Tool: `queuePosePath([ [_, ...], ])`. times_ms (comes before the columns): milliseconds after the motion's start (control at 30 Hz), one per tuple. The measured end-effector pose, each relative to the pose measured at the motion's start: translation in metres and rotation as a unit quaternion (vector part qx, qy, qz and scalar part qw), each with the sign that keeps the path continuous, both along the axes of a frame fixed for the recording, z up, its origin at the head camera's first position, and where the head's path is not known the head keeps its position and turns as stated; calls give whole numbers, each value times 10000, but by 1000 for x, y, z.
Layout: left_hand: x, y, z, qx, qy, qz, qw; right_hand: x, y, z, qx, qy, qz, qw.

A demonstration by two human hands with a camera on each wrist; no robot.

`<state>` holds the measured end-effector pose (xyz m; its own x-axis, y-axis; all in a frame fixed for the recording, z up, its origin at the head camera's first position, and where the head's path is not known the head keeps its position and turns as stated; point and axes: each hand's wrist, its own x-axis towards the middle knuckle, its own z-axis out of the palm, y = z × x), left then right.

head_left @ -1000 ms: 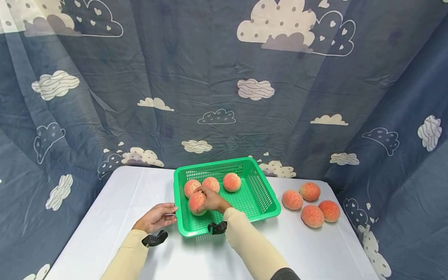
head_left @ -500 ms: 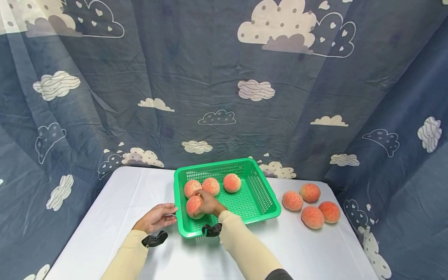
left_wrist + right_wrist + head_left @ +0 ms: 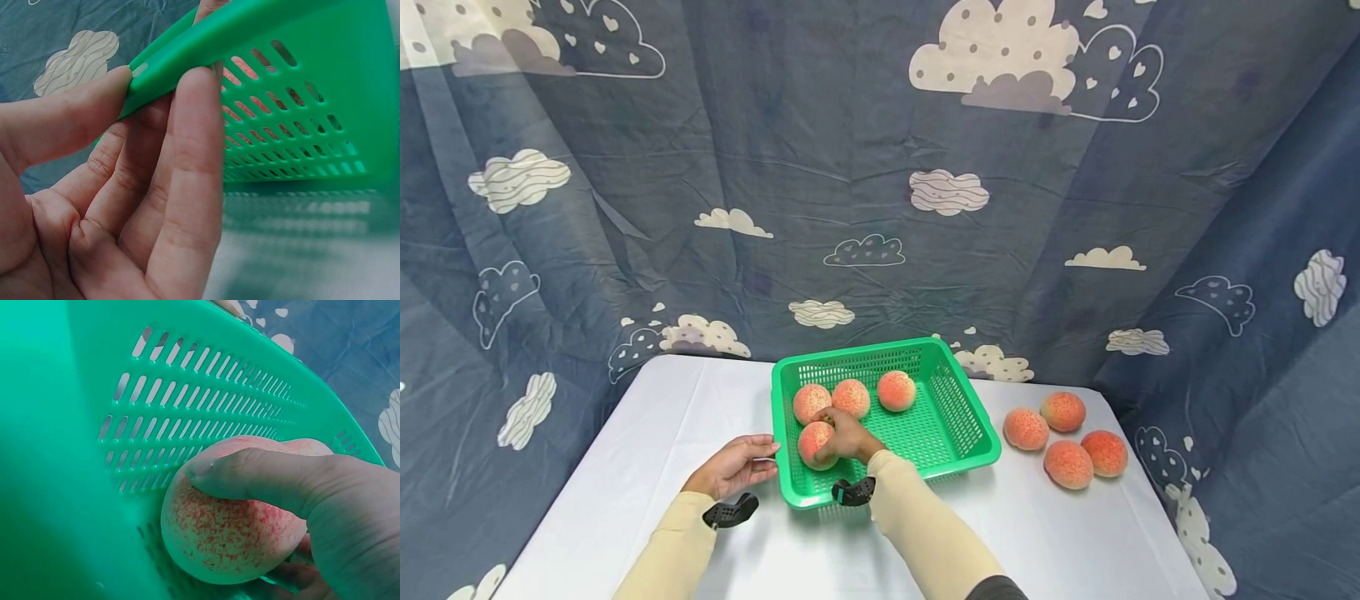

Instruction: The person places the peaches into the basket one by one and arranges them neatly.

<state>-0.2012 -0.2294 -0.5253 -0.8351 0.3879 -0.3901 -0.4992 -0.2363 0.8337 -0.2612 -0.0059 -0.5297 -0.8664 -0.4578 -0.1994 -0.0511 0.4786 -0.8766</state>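
My right hand [image 3: 848, 437] is inside a green plastic basket [image 3: 964, 460], its fingers and thumb curled round a peach [image 3: 815, 450] near the left wall. The right wrist view shows the thumb lying across the top of that peach [image 3: 231, 534], low by the slotted side. At the basket's left rim, my left hand [image 3: 739, 468] pinches the edge between thumb [image 3: 75, 115] and fingers. Behind the held peach sit a second peach [image 3: 811, 403] and a third peach [image 3: 852, 398]. Another peach [image 3: 897, 391] lies a little apart, towards the back wall.
Several peaches [image 3: 1068, 464] are grouped on the white-covered table [image 3: 917, 542] to the right of the basket. A dark blue curtain [image 3: 850, 150] with cloud prints hangs behind the table and along both sides.
The right hand has shifted slightly left with the peach, nearer the basket's left wall, and has stayed there over the last half second. The left hand has kept its place on the rim.
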Motion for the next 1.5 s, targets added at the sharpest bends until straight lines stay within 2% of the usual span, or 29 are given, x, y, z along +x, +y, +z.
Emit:
queuePosePath([
  [233,0,2,-1,5,2,-43,10000,-1,5,3,71,-86,41,9999],
  [433,1,3,1,18,-25,-56,10000,-5,15,8,-159,-310,5,9994],
  [600,1,3,3,-21,-22,-37,10000,-9,29,20,-355,-448,90,9983],
  [900,0,2,3,-44,24,-54,10000,-14,70,39,-197,-392,248,9987],
  [1200,-1,2,3,-88,7,-44,10000,-12,115,48,-587,-590,189,9964],
  [1500,0,3,2,-70,-39,-8,10000,-4,160,57,-755,-379,103,9964],
])
